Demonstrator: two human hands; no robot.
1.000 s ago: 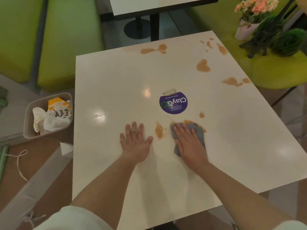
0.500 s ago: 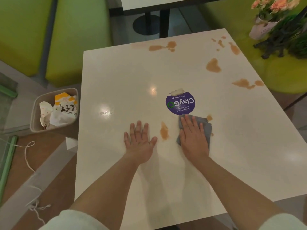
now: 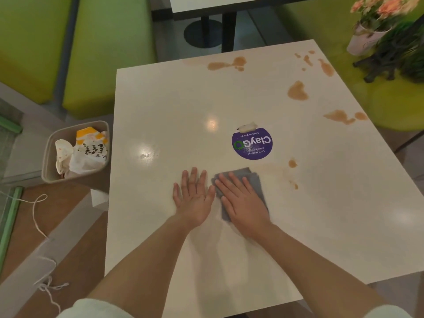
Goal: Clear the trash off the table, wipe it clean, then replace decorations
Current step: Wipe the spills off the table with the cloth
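Beige plastic bin is sitting on the floor left of the white square table, holding crumpled white and yellow food wrappers. On the tabletop, the left hand is lying flat and spread, holding nothing. Just beside it, the right hand is pressing flat, fingers extended, on a folded grey cloth. Beyond the cloth, a round purple sticker is showing. Brown spill patches are dotting the table's far and right parts, and a potted pink-flowered plant is standing on the green seat at far right.
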